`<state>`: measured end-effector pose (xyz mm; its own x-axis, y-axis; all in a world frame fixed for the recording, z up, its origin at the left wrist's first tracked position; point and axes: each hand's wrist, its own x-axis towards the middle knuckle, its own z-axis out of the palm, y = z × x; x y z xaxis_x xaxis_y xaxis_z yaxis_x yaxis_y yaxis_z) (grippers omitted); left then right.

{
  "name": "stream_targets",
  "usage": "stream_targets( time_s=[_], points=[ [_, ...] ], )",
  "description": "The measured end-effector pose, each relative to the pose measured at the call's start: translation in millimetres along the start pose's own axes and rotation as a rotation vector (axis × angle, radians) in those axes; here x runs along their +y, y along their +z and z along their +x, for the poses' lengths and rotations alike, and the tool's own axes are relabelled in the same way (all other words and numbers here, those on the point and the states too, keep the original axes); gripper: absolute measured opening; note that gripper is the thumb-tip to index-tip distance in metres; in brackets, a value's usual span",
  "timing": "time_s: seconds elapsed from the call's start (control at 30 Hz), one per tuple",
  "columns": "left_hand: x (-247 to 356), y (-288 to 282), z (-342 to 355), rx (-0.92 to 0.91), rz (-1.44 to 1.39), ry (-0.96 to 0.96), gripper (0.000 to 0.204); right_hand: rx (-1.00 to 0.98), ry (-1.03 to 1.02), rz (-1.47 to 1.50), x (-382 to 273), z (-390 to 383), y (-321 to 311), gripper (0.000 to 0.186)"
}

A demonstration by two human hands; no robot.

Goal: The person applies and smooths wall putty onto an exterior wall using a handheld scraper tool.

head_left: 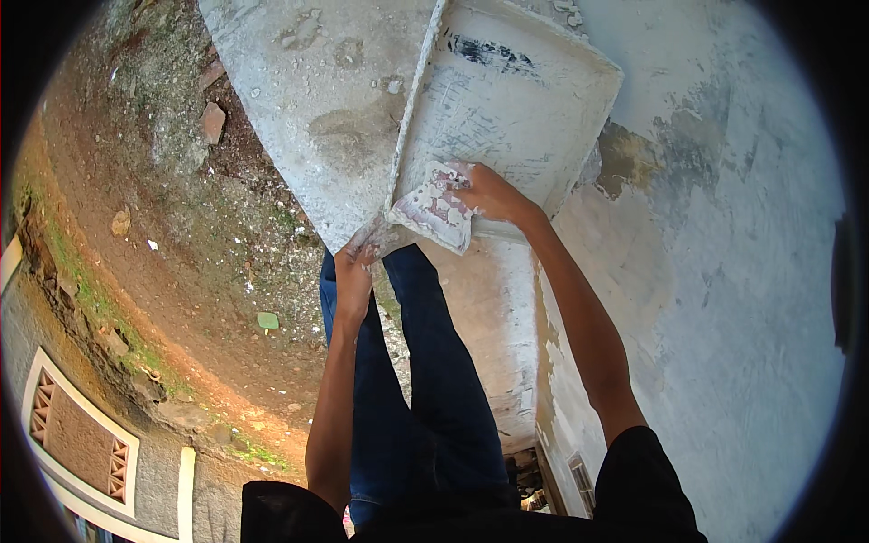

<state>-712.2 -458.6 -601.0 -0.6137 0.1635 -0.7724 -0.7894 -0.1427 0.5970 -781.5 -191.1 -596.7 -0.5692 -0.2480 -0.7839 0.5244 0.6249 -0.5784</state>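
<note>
Plaster-smeared sheet (427, 210): was gripped in right hand (489, 192) over tray (516, 113) at seven o'clock, likely for catching drips; near left hand (356, 258) at eight, grip unclear.

No readable text, labels, brands, numbers or signs in view. Dark streaks (491, 53) on the pale tray (520, 118) read as no letters or figures; patchy wall (724, 271) likewise bears nothing legible.

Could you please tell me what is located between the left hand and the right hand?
In the head view, a flat pinkish piece smeared with white paste lies between the left hand and the right hand, which grips it.
</note>
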Motion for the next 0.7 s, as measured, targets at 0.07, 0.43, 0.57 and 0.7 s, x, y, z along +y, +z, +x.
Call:
stream_targets(
  time_s=[0.07,0.43,0.57,0.7],
  points=[
    [0.1,-2.9,-0.1,0.008,-0.026,0.0,0.035,-0.007,-0.014,0.041,-1.7,-4.7,0.1,0.048],
    [5.3,-14.7,6.8,0.005,-0.019,0.026,0.033,0.168,0.025,0.604,21.5,-30.2,-11.6,0.047],
    [10.0,-14.2,13.0,-0.065,0.037,0.051,0.039,0.397,-0.022,0.499,7.9,-40.7,-15.4,0.044],
    [18.4,2.2,17.7,-0.044,0.066,0.066,0.038,0.591,-0.038,0.68,18.3,-33.3,2.5,0.039]
  ],
)
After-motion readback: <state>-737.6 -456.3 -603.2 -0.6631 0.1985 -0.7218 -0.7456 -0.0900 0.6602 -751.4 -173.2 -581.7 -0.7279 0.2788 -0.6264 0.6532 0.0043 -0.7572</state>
